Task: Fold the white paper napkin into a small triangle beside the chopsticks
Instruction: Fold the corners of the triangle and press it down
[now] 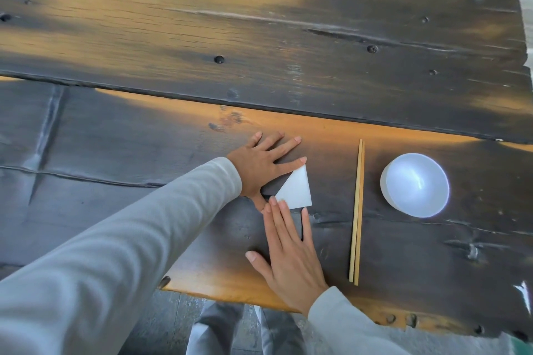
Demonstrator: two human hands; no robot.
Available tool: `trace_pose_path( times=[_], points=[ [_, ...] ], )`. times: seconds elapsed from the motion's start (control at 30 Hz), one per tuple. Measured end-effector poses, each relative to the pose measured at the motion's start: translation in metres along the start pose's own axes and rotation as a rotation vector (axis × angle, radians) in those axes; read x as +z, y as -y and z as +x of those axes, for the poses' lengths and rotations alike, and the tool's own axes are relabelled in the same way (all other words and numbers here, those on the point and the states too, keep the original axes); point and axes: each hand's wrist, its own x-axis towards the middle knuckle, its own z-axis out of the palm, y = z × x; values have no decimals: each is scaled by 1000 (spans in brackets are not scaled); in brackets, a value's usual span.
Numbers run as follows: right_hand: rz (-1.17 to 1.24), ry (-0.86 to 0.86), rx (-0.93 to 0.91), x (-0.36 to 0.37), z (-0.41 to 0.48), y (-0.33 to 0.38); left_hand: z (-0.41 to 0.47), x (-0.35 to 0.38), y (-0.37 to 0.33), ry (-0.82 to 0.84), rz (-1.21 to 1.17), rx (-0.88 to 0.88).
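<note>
The white paper napkin (296, 191) lies flat on the dark wooden table as a small triangle, its tip pointing away from me. A pair of light wooden chopsticks (357, 212) lies to its right, a hand's width away. My left hand (261, 164) rests flat with fingers spread just left of the napkin, one fingertip touching its top corner and the thumb near its lower left corner. My right hand (288, 248) lies flat below the napkin, fingertips touching its lower edge. Neither hand grips anything.
A white bowl (415, 184) stands right of the chopsticks. The table's (259, 37) near edge runs just below my right wrist, with my legs and the floor beneath. The table's right edge shows at the far right.
</note>
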Motion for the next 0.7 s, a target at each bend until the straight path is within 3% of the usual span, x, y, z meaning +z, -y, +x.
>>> trace_pose_path(
  times=[0.1, 0.3, 0.7],
  points=[
    [2, 1, 6, -1, 0, -3, 0, 0, 1, -2, -23, 8],
    [16, -36, 196, -8, -3, -31, 0, -3, 2, 31, -58, 11],
    [43, -67, 181, -7, -1, -20, 1, 2, 3, 9, -113, 4]
  ],
)
